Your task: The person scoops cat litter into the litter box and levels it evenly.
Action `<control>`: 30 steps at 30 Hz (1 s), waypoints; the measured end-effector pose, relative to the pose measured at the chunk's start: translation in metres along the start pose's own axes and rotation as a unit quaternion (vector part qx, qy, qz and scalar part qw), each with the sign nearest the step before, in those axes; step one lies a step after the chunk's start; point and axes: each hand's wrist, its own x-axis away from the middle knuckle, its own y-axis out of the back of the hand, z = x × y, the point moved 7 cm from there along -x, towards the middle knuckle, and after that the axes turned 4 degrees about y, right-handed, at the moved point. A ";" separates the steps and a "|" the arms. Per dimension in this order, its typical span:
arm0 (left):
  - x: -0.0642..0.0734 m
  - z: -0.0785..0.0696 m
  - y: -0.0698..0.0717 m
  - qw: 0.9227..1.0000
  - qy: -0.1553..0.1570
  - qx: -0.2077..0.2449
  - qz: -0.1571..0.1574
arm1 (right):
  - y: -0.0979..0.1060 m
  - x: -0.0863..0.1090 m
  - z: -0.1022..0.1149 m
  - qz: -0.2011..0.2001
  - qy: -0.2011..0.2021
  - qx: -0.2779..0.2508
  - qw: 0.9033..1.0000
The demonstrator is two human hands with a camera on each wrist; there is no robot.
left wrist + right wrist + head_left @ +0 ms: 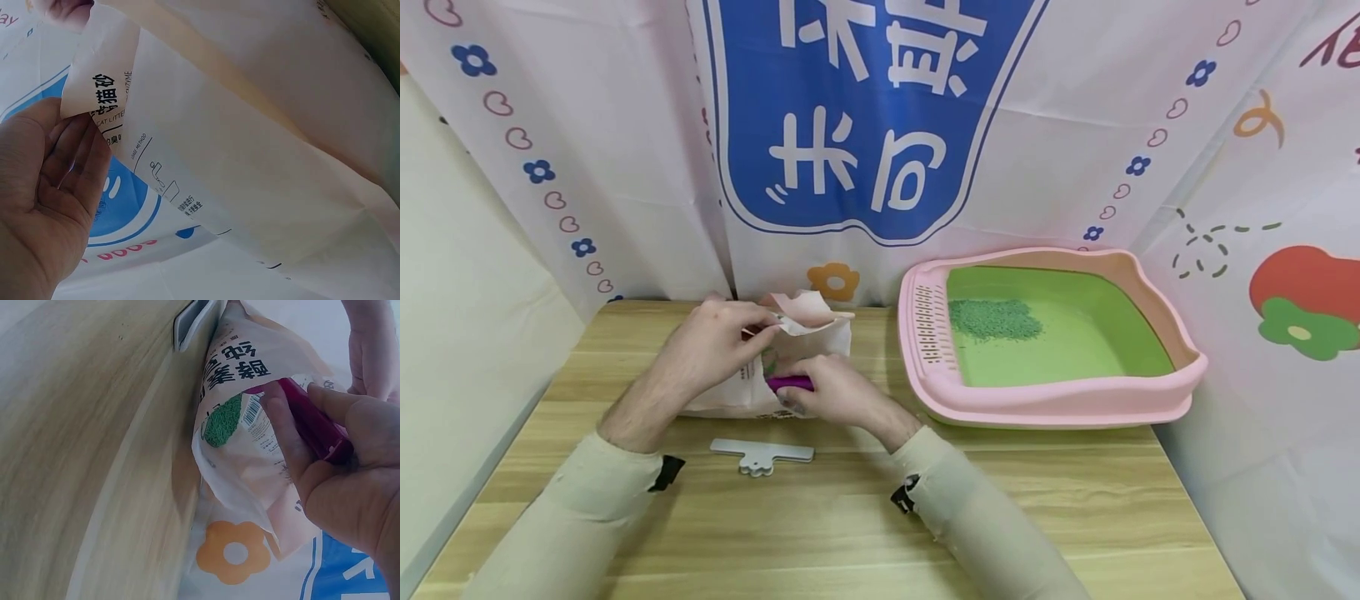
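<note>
A white-and-pale-pink bag of cat litter (pixel 827 340) lies on the table with its mouth gaping. My left hand (pixel 711 343) pinches the edge of the bag's mouth between thumb and fingers, plainly seen in the left wrist view. The fingers of my right hand (pixel 842 390) are wrapped round the purple handle of a scoop (pixel 315 422). The scoop's far end is hidden inside the bag. A clear window in the bag, or a print on it, shows green pellets (pixel 223 422) in the right wrist view.
Right of the bag stands a pink-rimmed litter box (pixel 1060 402) with a green base. Green litter pellets (pixel 996 319) lie in its left part. A white bag clip (pixel 762 454) rests on the wooden table (pixel 820 533) in front of the bag. Behind hangs a printed cloth (pixel 1060 142).
</note>
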 end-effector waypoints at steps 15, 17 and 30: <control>0.003 0.005 0.003 1.000 0.027 0.000 0.009 | -0.009 -0.005 0.003 -0.025 0.025 0.075 0.997; 0.003 0.006 0.004 0.999 0.032 0.004 0.010 | -0.010 -0.005 0.004 -0.031 0.033 0.084 0.995; 0.004 0.009 0.010 0.999 0.032 0.016 -0.008 | -0.009 -0.003 0.006 -0.045 0.054 0.084 0.994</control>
